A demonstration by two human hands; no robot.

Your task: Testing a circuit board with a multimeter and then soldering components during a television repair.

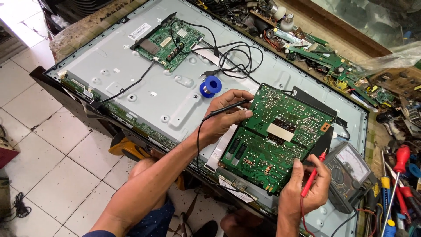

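Two bare forearms reached up from the bottom edge, head cam looking down. Right hand (307, 188) was clenched on a red probe (315, 173), tip angled up-right toward the lower right corner of a green circuit board (276, 136), thumb resting on the board's near edge. Left hand (228, 115) was closed around a black probe (226, 109) lying roughly horizontal, tip pointing right at the board's upper left edge; fingertips touched the board there. Board sat tilted between both hands, long axis running lower left to upper right, over the grey back panel of a TV (131, 74) laid face down. An analog multimeter (348, 171) lay just beside the right hand, w/ lead running off frame. Blue solder spool (211, 86) sat near the left hand. Exact probe contact pts too small to tell; the person's legs were partly hidden below.
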